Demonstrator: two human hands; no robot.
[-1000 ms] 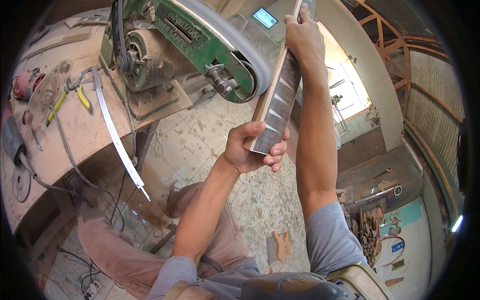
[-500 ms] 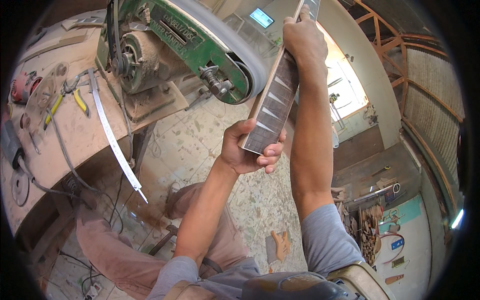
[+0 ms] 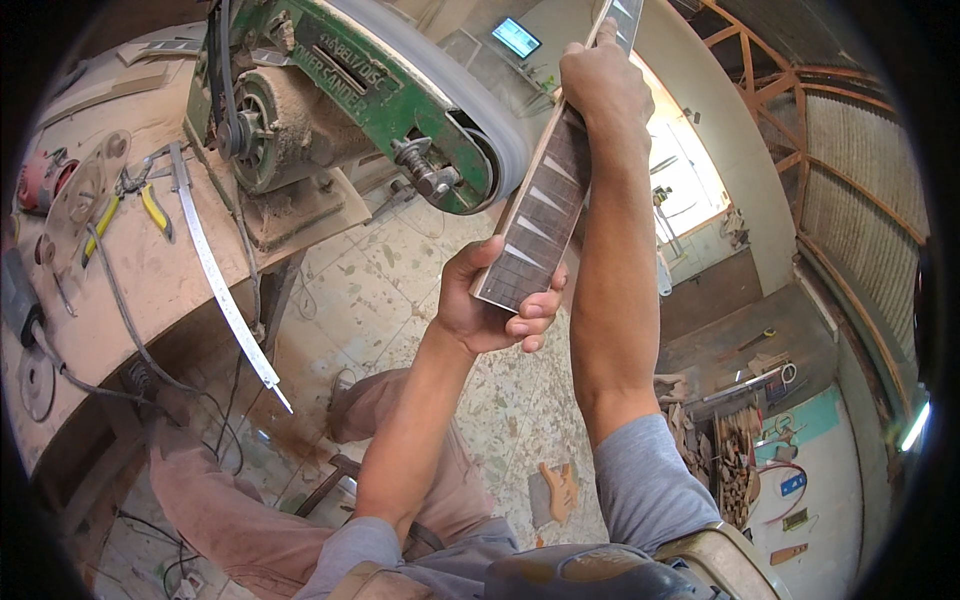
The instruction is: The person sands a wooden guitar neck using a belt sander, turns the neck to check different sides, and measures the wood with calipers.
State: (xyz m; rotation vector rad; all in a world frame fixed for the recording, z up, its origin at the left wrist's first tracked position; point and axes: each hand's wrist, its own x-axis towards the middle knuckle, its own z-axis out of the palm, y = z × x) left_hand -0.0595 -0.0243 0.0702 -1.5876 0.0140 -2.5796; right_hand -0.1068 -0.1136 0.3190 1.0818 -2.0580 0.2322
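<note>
A long dark guitar fretboard with pale triangular inlays and a light edge slants up and away from me. My left hand wraps around its lower end, thumb on one edge and fingertips on the other. Farther up, my right hand grips it from above, index finger stretched along its face. The board's left edge lies against or very close to the rounded nose of the grey sanding belt; contact is hard to tell. That belt runs on a green belt sander, its surface blurred.
A dusty workbench at left holds a caliper, a metal rule, yellow-handled pliers and a red power tool. The sander's motor sits on the bench. A wooden cutout lies on the floor.
The fretboard and both hands have shifted very slightly to the left in the picture, along with a small shift of the whole view. Both grips stay the same.
</note>
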